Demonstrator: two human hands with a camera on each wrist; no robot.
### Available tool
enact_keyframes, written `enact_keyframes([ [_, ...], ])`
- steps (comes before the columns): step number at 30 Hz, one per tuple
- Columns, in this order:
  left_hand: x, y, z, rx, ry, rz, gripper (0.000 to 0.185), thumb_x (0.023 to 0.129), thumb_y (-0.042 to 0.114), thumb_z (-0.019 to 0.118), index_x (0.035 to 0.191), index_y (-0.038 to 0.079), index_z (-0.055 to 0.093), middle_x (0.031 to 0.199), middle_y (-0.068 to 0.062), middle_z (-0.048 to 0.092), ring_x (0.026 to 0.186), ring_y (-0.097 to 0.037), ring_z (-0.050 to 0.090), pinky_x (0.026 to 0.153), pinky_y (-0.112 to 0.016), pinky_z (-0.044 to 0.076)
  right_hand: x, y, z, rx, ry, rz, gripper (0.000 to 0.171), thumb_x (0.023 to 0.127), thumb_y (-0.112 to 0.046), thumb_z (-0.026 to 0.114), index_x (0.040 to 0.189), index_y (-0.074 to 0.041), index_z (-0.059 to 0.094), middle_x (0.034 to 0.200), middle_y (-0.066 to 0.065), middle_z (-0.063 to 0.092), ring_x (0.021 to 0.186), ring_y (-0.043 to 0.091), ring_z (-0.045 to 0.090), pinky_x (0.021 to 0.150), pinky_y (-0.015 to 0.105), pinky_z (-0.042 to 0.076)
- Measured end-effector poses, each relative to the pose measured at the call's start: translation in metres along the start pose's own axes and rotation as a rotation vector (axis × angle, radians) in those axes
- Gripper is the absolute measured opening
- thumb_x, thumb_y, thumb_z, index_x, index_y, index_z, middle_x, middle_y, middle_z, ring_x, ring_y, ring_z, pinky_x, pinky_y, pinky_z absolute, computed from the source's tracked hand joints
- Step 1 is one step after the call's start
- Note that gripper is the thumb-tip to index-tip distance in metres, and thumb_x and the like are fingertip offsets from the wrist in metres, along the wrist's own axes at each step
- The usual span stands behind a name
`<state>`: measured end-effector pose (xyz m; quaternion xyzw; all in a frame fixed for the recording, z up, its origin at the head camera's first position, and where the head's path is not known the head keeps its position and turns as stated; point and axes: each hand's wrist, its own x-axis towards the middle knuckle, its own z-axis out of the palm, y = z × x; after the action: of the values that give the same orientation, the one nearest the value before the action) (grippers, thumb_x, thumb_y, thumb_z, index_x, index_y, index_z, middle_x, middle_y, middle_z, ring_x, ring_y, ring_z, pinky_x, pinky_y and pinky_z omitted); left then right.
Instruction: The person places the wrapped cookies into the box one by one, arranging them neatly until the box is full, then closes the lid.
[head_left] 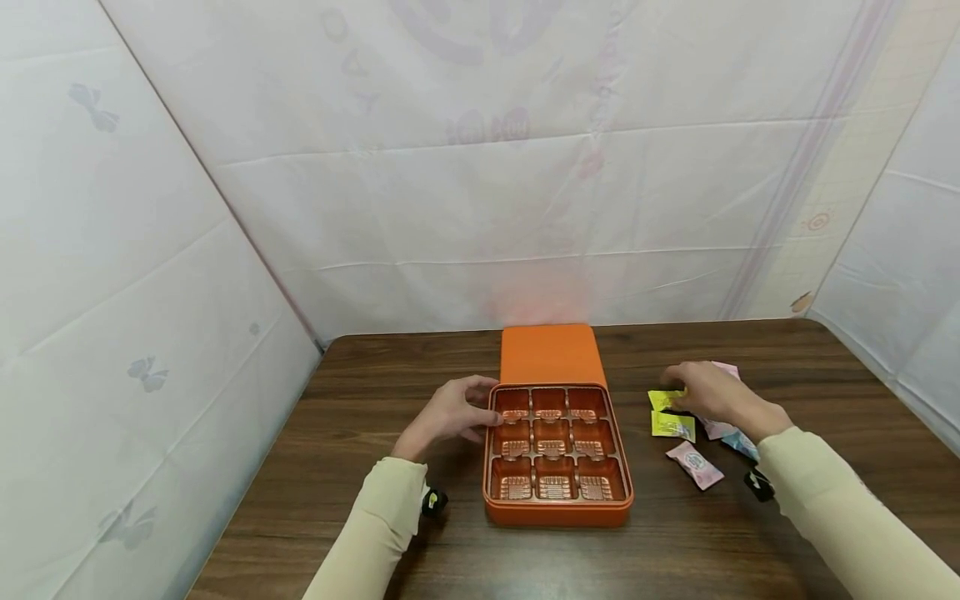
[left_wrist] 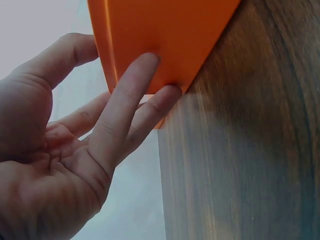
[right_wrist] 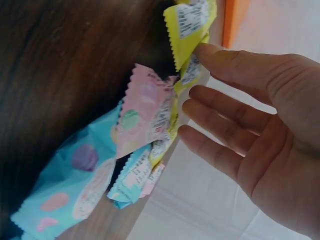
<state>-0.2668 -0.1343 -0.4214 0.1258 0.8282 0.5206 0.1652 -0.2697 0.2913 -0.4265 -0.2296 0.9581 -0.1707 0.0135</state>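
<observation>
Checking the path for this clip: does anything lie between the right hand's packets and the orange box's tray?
Nothing visible does. Bare table separates the yellow packets under the right hand from the empty tray.

Head view overlooks the table; wrist views sit close, sharing it.

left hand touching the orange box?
Touching. The left wrist view shows the left hand with two fingertips laid flat against the side of the orange box; the head view agrees, hand at the box's left edge.
</observation>
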Motion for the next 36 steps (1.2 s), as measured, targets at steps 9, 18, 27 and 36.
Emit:
enact_keyframes([
  [9, -0.006, 0.001, -0.001, -0.065, -0.044, 0.024, 0.069, 0.091, -0.001, 0.082, 0.154, 0.003, 0.052, 0.144, -0.027, 0.057, 0.092, -0.032, 0.076, 0.072, -0.046, 0.066, -0.001, 0.003, 0.003, 0.046, 0.025, -0.085, 0.018, 0.087, 0.005, 0.082, 0.103, 0.001, 0.075, 0.099, 0.010, 0.074, 0.092, 0.033, 0.071, 0.081, 0.055, 0.060],
  [18, -0.015, -0.005, 0.000, -0.182, -0.044, 0.029, 0.074, 0.092, 0.000, 0.081, 0.159, 0.006, 0.048, 0.151, -0.027, 0.052, 0.096, -0.033, 0.075, 0.076, -0.048, 0.065, 0.000, 0.002, 0.006, 0.037, 0.034, -0.125, 0.020, 0.087, 0.009, 0.080, 0.104, 0.001, 0.075, 0.100, 0.010, 0.073, 0.092, 0.034, 0.071, 0.079, 0.053, 0.061],
  [27, -0.019, -0.007, 0.001, -0.224, -0.038, 0.028, 0.072, 0.094, 0.006, 0.081, 0.158, 0.011, 0.050, 0.151, -0.022, 0.055, 0.103, -0.031, 0.074, 0.080, -0.047, 0.065, 0.001, 0.003, 0.010, 0.027, 0.061, -0.138, 0.022, 0.086, 0.010, 0.075, 0.107, 0.003, 0.074, 0.103, 0.014, 0.072, 0.093, 0.036, 0.071, 0.079, 0.054, 0.060],
  [36, -0.022, -0.010, -0.001, -0.254, -0.068, 0.027, 0.075, 0.093, 0.004, 0.081, 0.160, 0.011, 0.047, 0.150, -0.022, 0.056, 0.109, -0.031, 0.073, 0.085, -0.049, 0.064, 0.004, 0.004, 0.015, 0.020, 0.104, -0.134, 0.021, 0.088, 0.009, 0.075, 0.109, 0.003, 0.074, 0.103, 0.015, 0.073, 0.090, 0.033, 0.070, 0.076, 0.052, 0.060],
])
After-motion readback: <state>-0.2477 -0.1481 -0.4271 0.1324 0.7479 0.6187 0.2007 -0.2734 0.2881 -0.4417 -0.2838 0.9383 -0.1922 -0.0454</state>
